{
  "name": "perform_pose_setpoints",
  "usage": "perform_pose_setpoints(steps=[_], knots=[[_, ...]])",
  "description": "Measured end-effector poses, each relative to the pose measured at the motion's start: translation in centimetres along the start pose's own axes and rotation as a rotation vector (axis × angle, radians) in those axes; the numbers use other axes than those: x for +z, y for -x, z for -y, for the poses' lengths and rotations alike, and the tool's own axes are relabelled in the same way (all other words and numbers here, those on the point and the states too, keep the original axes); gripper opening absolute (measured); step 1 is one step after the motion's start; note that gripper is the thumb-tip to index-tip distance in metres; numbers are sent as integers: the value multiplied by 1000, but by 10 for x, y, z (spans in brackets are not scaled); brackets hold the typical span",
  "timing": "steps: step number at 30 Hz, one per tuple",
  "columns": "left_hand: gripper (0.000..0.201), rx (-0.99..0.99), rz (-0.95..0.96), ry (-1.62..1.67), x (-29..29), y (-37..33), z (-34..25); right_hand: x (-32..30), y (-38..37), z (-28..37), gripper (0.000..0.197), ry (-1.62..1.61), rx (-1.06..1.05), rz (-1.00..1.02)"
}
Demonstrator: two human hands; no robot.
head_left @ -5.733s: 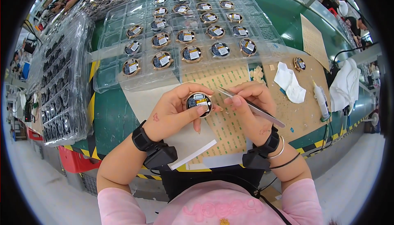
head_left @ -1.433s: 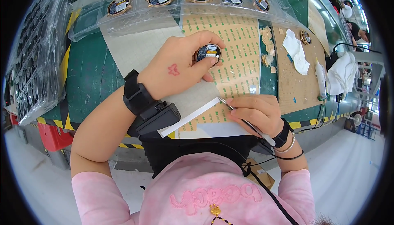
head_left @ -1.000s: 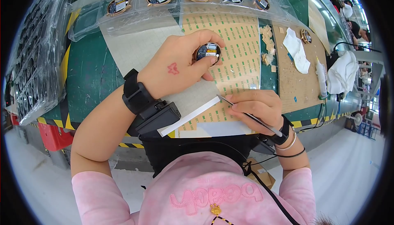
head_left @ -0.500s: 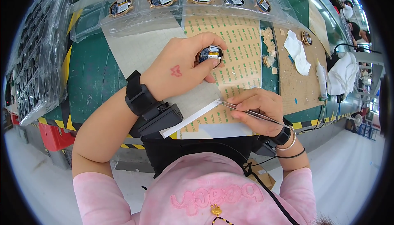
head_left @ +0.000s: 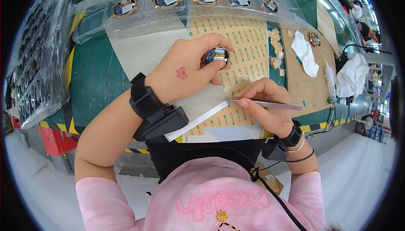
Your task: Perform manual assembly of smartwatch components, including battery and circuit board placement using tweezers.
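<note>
Above the sheets, my left hand grips a round watch case, its open face up and showing a dark circuit board with a silver and yellow part. My right hand, lower and to the right, holds metal tweezers almost level, tips pointing left. The tips are close to the upper end of a narrow white strip; I cannot tell whether they touch it. Under the hands lies a tan adhesive sheet with green print, beside a pale grey sheet.
Across the back, a clear plastic tray holds several similar watch cases. Stacked wrapped trays stand at left. At right, brown cardboard carries a white cloth, another watch case and a white tube. Small tan pieces lie alongside.
My right hand has shifted up slightly and turned, bringing the tweezers from a slant to nearly level. The left hand and watch case have stayed almost in place.
</note>
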State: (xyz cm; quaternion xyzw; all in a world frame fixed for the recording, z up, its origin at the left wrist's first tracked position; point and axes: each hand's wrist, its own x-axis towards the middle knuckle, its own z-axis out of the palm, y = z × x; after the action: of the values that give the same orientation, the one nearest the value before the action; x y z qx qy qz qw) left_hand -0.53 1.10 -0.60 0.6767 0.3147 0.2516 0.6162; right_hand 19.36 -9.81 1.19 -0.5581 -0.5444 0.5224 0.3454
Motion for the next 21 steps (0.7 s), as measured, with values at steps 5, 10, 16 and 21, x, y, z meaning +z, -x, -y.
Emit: perform_pose_setpoints(steps=[5,10,16,21], knots=[[26,-42,39,-13,-3,0,-3,-4,-1,-3,13,3,-14,11],[28,-71,58,0,-3,0,-3,-10,1,-5,14,-257,-37,-48],[23,-79,38,228,-1,0,-18,-8,-19,13,17,-294,-182,-261],[28,-76,49,419,-2,5,-23,1,-40,18,19,-213,-408,-305]])
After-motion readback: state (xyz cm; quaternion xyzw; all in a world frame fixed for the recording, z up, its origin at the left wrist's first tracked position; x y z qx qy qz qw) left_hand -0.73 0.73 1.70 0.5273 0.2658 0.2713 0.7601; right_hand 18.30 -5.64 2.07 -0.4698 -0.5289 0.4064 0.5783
